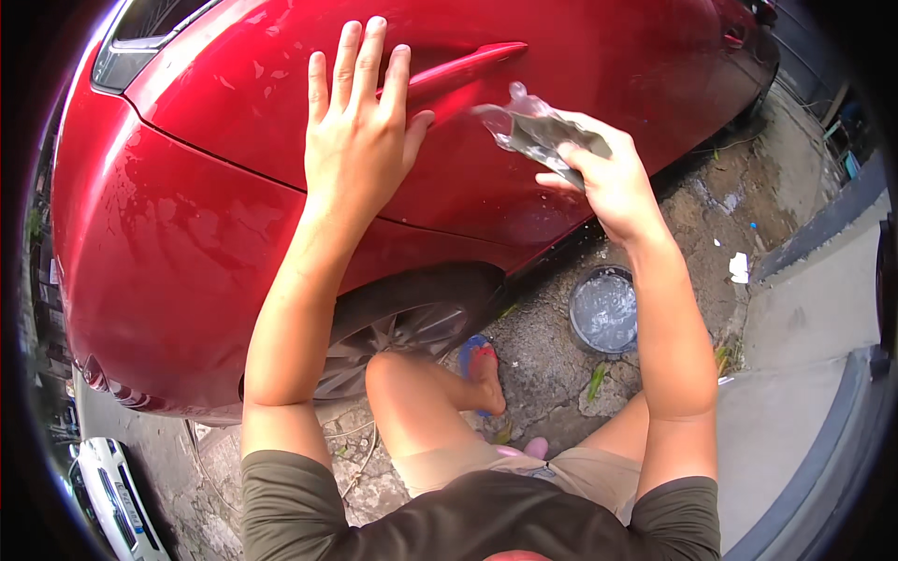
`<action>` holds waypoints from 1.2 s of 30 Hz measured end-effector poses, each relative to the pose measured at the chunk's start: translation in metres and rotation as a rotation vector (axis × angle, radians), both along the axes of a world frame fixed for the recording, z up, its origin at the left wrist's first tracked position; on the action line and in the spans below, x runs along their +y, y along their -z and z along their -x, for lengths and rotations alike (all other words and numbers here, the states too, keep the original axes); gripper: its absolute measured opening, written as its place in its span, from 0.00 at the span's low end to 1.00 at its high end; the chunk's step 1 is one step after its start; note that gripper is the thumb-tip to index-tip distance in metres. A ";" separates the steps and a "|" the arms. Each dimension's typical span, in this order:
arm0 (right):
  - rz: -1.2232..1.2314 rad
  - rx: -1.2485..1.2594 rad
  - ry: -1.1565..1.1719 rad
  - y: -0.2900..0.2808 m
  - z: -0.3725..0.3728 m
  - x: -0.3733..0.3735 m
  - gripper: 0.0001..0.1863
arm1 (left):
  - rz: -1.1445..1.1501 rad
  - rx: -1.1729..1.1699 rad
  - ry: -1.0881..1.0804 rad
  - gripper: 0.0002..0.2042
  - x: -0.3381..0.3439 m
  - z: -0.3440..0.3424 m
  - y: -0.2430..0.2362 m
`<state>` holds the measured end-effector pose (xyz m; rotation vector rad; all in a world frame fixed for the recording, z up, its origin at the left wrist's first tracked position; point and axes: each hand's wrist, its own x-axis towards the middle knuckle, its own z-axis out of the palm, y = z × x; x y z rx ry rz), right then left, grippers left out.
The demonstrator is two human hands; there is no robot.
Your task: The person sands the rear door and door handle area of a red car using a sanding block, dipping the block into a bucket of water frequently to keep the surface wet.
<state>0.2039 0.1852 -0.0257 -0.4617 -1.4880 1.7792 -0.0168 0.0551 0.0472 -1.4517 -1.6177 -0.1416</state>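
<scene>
My left hand [357, 117] rests flat, fingers spread, over the wet side of the red car [215, 215], beside the raised red door handle [477, 64]. In my right hand [608, 178] is a small grey-green, scoop-like thing [552, 140], its exact kind unclear. Clear water [500, 122] spills from its far left end, toward the car's door. Blur hides part of its edge. Droplets and wet streaks show on the red paint.
A round dark bucket [603, 313] of cloudy water stands on rough concrete [552, 374] by my right forearm. The car's wheel [402, 327] is near my knee. A grey wall [814, 299] rises at the right; a white car [112, 496] is at the lower left.
</scene>
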 end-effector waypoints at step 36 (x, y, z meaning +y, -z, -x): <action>-2.546 -0.170 -0.068 -0.182 0.128 0.053 0.15 | 0.827 -0.832 0.954 0.17 -0.037 -0.105 0.311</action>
